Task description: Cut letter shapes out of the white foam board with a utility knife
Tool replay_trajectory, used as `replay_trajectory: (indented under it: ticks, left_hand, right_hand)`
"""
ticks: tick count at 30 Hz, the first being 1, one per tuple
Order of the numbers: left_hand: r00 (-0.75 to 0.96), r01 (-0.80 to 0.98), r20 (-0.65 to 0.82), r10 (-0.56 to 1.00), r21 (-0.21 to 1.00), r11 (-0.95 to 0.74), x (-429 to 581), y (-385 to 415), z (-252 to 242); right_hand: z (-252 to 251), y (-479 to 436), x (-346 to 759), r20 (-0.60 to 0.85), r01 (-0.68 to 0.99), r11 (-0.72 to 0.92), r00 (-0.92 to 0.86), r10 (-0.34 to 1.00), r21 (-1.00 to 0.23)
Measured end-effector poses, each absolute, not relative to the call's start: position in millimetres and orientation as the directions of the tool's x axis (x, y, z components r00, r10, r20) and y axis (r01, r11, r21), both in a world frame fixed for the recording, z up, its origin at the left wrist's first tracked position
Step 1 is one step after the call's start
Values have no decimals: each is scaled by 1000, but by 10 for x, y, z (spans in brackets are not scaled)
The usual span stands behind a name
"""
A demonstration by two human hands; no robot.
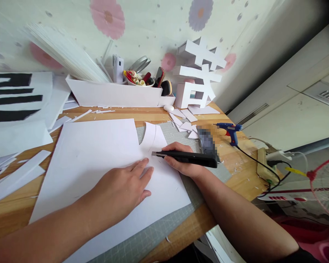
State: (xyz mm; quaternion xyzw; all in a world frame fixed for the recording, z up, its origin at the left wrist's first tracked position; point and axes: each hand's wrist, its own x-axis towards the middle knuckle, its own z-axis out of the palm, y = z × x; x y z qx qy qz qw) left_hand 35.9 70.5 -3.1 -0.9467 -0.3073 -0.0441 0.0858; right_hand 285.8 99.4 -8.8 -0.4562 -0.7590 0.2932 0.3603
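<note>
A large white foam board sheet [98,153] lies over a grey cutting mat [134,233]. Its far right part has a curved notch and a thin curved line beside it. My left hand [127,182] rests flat on the sheet, fingers spread and holding nothing. Just right of those fingertips, my right hand [183,160] grips a black utility knife [197,159]. The knife's blade is out, pointing left, close above or on the sheet near the curve; I cannot tell if it touches.
White offcuts [189,115] lie behind the mat, beside a phone [208,142]. At right sit a blue glue gun [230,131] and a power strip [265,164]. A long white box [115,93] and a white built-up character [199,73] stand at the back. Papers [19,135] cover the left.
</note>
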Motion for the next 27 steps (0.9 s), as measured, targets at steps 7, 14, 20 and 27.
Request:
replay_trajectory:
  ticks: [7, 14, 20, 27]
  left_hand:
    - [811, 585, 109, 575, -144, -798, 369, 721, -36]
    - [803, 596, 99, 588, -125, -793, 382, 718, -3]
    - [806, 592, 94, 584, -137, -794, 383, 721, -7]
    - [790, 608, 139, 597, -52, -792, 368, 733, -38]
  right_hand:
    - [-92, 925, 2831, 307, 500, 425, -304, 902, -754]
    - [-126, 864, 2860, 288, 532, 392, -271, 918, -751]
    - [-115, 806, 2882, 298, 539, 393, -258, 919, -745]
    - [-123, 758, 2896, 293, 563, 379, -241, 925, -735]
